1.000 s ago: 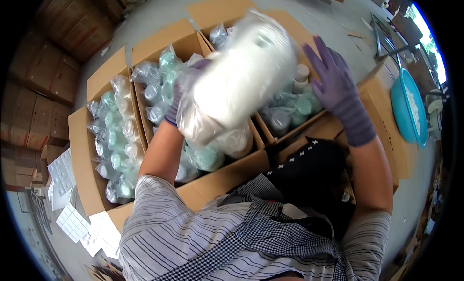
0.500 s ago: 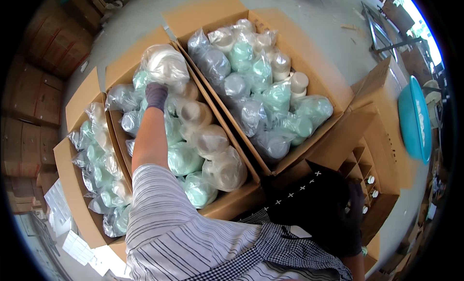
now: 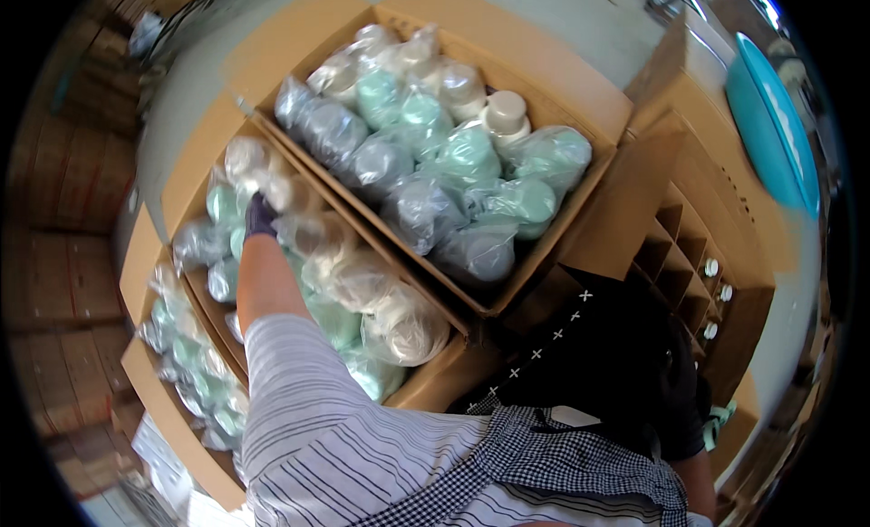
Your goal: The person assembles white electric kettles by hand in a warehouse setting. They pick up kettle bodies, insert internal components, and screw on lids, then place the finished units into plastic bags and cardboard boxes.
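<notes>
My left hand (image 3: 260,216), in a dark purple-grey glove, reaches into the far part of the middle cardboard box (image 3: 419,382). It is beside a clear-bagged white bottle (image 3: 245,157) and touches the wrapped bottles around it; its fingers are hidden from above. Pale green bottles (image 3: 333,319) and cream ones (image 3: 403,332), all in clear plastic, fill this box. At the right my right hand (image 3: 680,373), also dark-gloved, is beside the black apron front (image 3: 589,355), near the divided carton (image 3: 752,300). Its fingers blend into the dark cloth.
Behind stands another box (image 3: 535,296) of wrapped grey, green and white bottles. A third filled box (image 3: 145,264) is at the left. White-capped bottles (image 3: 710,268) occupy some cells of the divided carton. A turquoise basin (image 3: 770,128) stands far right; stacked cartons (image 3: 54,282) line the left.
The view has shifted. A large clear bag that bulged up beside my left hand now sits lower among the bottles. My left hand is still at that end; my right remains by the apron.
</notes>
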A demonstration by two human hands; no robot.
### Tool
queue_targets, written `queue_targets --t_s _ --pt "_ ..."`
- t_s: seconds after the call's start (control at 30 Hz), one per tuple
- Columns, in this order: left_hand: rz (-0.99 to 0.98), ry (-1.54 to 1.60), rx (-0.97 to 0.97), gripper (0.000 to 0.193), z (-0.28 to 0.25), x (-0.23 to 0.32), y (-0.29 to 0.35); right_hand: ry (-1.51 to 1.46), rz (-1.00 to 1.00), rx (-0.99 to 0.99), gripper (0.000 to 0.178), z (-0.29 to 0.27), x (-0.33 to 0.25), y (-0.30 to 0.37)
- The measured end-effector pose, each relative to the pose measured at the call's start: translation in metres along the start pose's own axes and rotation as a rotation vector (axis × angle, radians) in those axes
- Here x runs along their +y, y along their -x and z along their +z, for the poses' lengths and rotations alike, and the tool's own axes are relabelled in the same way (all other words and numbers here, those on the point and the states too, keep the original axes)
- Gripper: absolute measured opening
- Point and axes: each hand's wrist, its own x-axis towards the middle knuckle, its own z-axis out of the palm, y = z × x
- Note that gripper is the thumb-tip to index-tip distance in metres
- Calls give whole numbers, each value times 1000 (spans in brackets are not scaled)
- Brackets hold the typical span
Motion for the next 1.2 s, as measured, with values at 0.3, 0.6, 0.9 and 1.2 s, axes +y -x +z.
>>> queue_targets --t_s 0.3,0.6,0.9,1.2 --pt "1228 -507 -240 37 160 0 298 -287 123 70 67 29 28 22" --pt "1091 -1783 -893 67 210 -91 474 -546 161 148 64 73 78 49" --pt "1051 -1931 -884 71 172 -96 484 -453 156 14 65 62 111 52" --pt "989 -1909 -846 53 154 -99 506 -175 145 -155 63 40 103 80"
